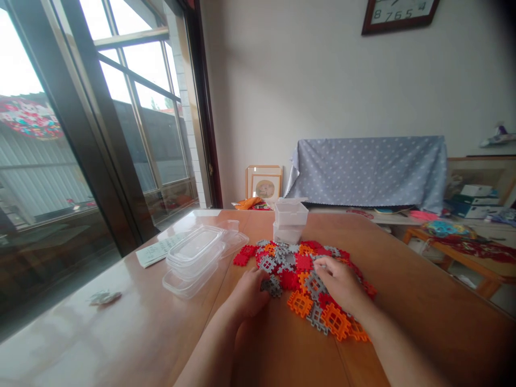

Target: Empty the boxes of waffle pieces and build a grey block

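A pile of interlocking plastic tiles in red, orange and grey, some with window-like grids, is spread over the wooden table. My left hand point(250, 293) is at the pile's left edge, its fingers curled at a grey tile point(272, 287). Over the right part of the pile is my right hand point(337, 278), fingertips drawn together beside a red tile point(303, 262). What these fingers hold, if anything, is hidden. Closest to me lie an orange window tile point(300, 304) and another orange window tile point(336, 321), with a grey tile point(318, 319) between them.
Stacked white plastic boxes point(290, 214) stand behind the pile. Clear plastic lids point(195, 250) lie to the left, next to a sheet of paper point(151, 253). A small crumpled packet point(104, 297) rests farther left on the table point(161, 338). Glass doors line the left side.
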A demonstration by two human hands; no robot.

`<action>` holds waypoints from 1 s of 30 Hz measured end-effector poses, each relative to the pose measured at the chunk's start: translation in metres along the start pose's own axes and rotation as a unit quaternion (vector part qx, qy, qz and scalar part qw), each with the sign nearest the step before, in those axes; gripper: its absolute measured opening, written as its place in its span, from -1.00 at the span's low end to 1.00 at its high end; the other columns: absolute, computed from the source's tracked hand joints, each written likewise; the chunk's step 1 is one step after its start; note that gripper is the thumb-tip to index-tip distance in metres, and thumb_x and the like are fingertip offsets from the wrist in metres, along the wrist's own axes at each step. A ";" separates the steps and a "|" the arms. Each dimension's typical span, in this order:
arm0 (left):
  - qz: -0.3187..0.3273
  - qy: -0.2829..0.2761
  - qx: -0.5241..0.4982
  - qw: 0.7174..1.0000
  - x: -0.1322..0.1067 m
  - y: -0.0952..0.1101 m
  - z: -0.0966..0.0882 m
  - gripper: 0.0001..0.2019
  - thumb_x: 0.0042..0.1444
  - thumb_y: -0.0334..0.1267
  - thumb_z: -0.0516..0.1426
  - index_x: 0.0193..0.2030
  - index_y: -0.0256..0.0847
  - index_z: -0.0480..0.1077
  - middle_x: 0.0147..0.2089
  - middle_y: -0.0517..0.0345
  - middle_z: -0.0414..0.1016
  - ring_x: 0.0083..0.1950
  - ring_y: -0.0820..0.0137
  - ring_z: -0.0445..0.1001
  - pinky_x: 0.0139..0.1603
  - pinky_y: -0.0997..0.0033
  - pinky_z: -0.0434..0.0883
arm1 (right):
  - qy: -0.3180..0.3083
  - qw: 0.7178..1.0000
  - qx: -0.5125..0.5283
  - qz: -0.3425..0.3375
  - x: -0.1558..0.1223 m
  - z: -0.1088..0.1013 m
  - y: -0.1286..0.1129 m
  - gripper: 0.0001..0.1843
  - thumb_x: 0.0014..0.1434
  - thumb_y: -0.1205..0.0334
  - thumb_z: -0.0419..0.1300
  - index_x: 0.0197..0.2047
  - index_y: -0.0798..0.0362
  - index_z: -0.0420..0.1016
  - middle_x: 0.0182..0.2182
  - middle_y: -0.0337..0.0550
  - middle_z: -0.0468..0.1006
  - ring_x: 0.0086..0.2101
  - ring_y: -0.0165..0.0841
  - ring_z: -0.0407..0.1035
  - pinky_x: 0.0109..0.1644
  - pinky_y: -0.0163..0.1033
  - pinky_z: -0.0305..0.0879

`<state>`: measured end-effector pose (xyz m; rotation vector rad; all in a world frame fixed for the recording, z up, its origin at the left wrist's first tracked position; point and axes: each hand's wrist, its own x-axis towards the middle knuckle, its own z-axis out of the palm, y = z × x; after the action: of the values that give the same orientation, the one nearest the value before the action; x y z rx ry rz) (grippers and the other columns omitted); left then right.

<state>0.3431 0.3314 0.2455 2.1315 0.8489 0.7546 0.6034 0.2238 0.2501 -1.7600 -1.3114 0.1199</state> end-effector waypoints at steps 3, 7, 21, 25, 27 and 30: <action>-0.016 0.002 -0.043 0.999 0.001 0.000 0.001 -0.78 -0.17 -0.49 0.17 -0.40 -0.12 0.55 -0.39 0.16 0.50 -0.34 0.30 0.37 -0.25 0.38 0.23 | -0.048 0.999 0.004 -0.010 -0.006 0.002 -0.010 -0.66 0.21 -0.04 0.10 -0.24 -0.05 0.62 -0.61 -0.26 0.52 -0.53 -0.27 0.39 -0.41 -0.24 0.27; -0.070 0.026 -0.129 0.989 0.001 0.010 -0.002 -0.91 -0.01 -0.37 0.18 -0.39 -0.16 0.54 -0.47 0.21 0.44 -0.42 0.38 0.31 -0.36 0.42 0.16 | -0.072 0.997 0.019 -0.029 -0.013 0.005 -0.020 -0.65 0.26 -0.04 0.07 -0.21 -0.03 0.60 -0.50 -0.22 0.59 -0.43 -0.24 0.45 -0.32 -0.22 0.33; -0.122 -0.086 -0.358 0.922 -0.007 0.035 -0.007 -0.68 0.10 0.01 0.30 -0.33 -0.26 0.53 -0.45 0.15 0.46 -0.47 0.48 0.32 -0.40 0.47 0.20 | -0.210 0.967 0.118 -0.086 -0.045 0.023 -0.055 -0.30 0.18 0.28 0.17 0.39 -0.08 0.25 0.12 -0.06 0.51 -0.22 -0.34 0.48 0.04 -0.13 0.44; -0.128 -0.111 -0.354 0.920 -0.007 0.033 -0.006 -0.61 0.07 0.05 0.31 -0.22 -0.30 0.55 -0.37 0.11 0.49 -0.43 0.47 0.34 -0.37 0.46 0.24 | -0.217 0.968 0.091 -0.087 -0.046 0.029 -0.054 -0.32 0.12 0.26 0.25 0.33 -0.03 0.34 0.05 -0.07 0.55 -0.23 -0.31 0.46 0.01 -0.13 0.42; -0.125 -0.121 -0.350 0.921 -0.007 0.032 -0.006 -0.58 0.06 0.06 0.32 -0.18 -0.32 0.53 -0.37 0.13 0.46 -0.42 0.47 0.33 -0.36 0.46 0.24 | -0.218 0.969 0.069 -0.095 -0.045 0.033 -0.050 -0.34 0.10 0.25 0.28 0.29 -0.05 0.39 -0.03 -0.11 0.57 -0.26 -0.32 0.45 -0.07 -0.16 0.41; -0.124 -0.117 -0.353 0.920 -0.006 0.029 -0.004 -0.56 0.05 0.04 0.32 -0.11 -0.30 0.47 -0.37 0.19 0.41 -0.41 0.48 0.32 -0.34 0.46 0.26 | -0.231 0.968 0.037 -0.093 -0.044 0.036 -0.046 -0.47 0.10 0.21 0.29 0.17 -0.06 0.47 -0.29 -0.24 0.54 -0.38 -0.36 0.39 -0.25 -0.24 0.33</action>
<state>0.3459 0.3130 0.2688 1.4000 0.5808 0.5443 0.5315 0.2110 0.2435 -1.5882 -1.7732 0.4905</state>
